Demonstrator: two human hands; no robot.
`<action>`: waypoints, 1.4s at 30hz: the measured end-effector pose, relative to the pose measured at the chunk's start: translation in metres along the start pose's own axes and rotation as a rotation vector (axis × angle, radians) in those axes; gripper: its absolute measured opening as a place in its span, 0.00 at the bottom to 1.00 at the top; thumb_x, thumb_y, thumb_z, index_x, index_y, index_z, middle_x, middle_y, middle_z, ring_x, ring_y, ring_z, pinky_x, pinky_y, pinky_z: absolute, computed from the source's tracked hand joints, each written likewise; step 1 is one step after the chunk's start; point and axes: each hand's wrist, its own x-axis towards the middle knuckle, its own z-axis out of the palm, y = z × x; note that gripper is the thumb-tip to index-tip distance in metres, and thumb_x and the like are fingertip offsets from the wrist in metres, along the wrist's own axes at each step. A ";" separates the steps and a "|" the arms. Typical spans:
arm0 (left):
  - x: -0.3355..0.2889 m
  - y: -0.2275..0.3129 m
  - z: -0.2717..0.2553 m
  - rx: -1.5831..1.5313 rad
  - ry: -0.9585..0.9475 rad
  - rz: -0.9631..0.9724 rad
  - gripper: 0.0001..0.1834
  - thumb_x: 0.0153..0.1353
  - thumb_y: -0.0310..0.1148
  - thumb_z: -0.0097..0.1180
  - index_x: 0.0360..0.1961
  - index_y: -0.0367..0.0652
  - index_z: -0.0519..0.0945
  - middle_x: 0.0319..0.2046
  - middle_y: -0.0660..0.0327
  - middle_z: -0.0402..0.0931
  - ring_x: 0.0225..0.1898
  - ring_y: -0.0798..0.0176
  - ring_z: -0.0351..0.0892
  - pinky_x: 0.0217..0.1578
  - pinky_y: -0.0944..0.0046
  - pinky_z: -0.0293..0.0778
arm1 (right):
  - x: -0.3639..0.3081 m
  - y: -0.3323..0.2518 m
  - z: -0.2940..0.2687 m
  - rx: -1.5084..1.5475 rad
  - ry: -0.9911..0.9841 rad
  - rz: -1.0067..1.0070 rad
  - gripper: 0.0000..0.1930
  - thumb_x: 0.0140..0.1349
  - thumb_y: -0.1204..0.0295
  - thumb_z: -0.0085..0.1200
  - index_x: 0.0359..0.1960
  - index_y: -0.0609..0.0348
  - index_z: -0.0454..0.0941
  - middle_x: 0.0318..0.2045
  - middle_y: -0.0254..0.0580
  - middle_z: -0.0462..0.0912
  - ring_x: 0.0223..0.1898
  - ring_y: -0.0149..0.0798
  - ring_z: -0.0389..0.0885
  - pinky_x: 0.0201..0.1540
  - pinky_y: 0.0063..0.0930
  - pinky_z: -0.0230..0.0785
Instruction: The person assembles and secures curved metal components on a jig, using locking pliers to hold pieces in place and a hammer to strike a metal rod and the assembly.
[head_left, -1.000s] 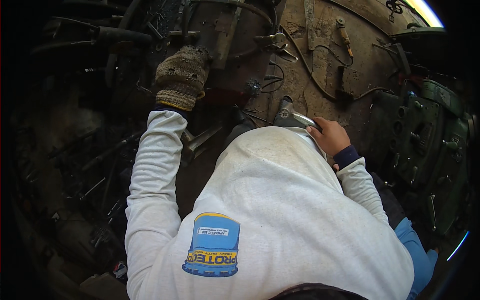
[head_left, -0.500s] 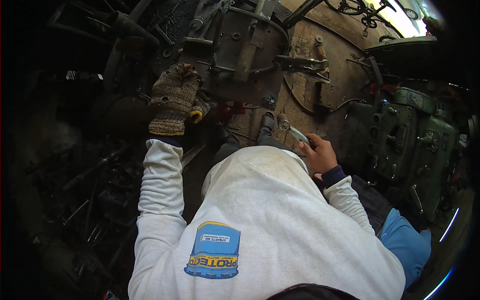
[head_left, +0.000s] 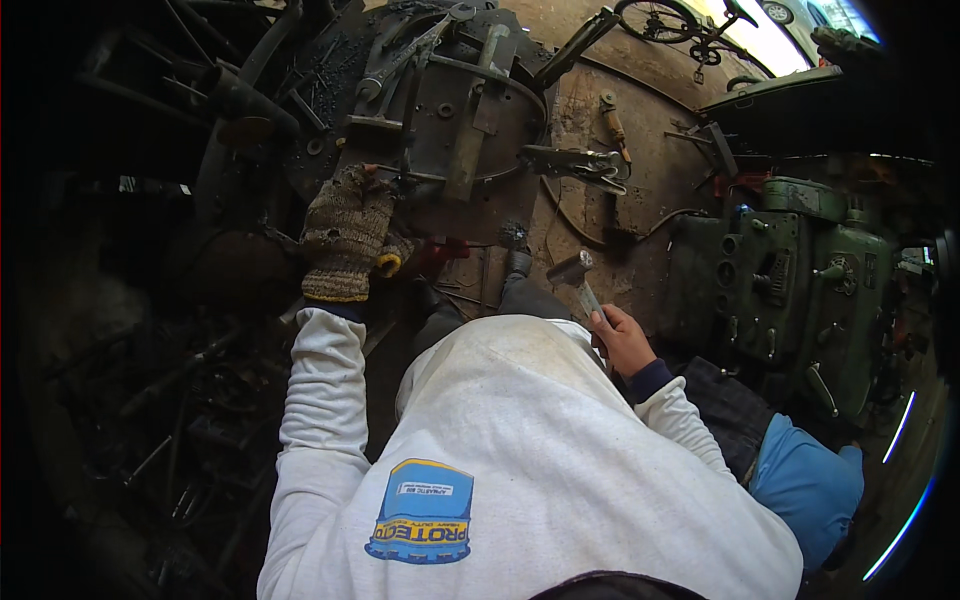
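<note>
In my right hand (head_left: 627,343), which is bare, the fingers are closed round the handle of a hammer (head_left: 572,268). Its metal head points up and away from me, above the floor to the right of my legs. My left hand (head_left: 348,225) wears a brown knitted glove with yellow edging. It lies at the near left edge of a dark metal worktable (head_left: 505,205), fingers curled down. What they grip is hidden beneath the glove. Just beyond the glove stands a small metal plate (head_left: 375,123). A flat metal bar (head_left: 470,145) lies over a round frame on the table.
Locking pliers (head_left: 585,165) sit at the table's right edge. An angle grinder (head_left: 612,120) lies on the floor, near a cable. A green machine (head_left: 800,280) stands to the right, and a person in blue (head_left: 808,490) is close behind it. Scrap metal (head_left: 190,430) fills the dark left side.
My right hand has tilted the hammer, so its head is turned and sits slightly lower in view. The view has shifted a little; my left hand stays at the table edge.
</note>
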 end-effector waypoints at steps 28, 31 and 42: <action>0.012 0.092 0.019 0.312 -0.001 -0.734 0.35 0.52 0.44 0.66 0.60 0.46 0.71 0.51 0.53 0.78 0.54 0.51 0.77 0.54 0.55 0.73 | 0.239 -0.123 -0.242 -0.057 -0.197 -0.020 0.18 0.68 0.52 0.51 0.30 0.53 0.71 0.21 0.31 0.72 0.16 0.27 0.71 0.17 0.22 0.63; -0.002 0.074 0.028 0.307 0.077 -0.684 0.36 0.52 0.46 0.65 0.60 0.44 0.71 0.52 0.52 0.77 0.55 0.50 0.76 0.56 0.56 0.72 | 0.242 -0.119 -0.234 -0.100 -0.257 -0.012 0.17 0.67 0.53 0.52 0.31 0.53 0.71 0.21 0.31 0.72 0.16 0.27 0.71 0.18 0.22 0.63; -0.028 0.029 0.048 0.203 0.116 -0.656 0.38 0.53 0.51 0.64 0.62 0.47 0.70 0.59 0.53 0.72 0.61 0.54 0.71 0.61 0.56 0.67 | 0.216 -0.117 -0.220 -0.139 -0.211 -0.029 0.15 0.68 0.57 0.52 0.29 0.54 0.72 0.20 0.32 0.73 0.14 0.29 0.70 0.17 0.24 0.62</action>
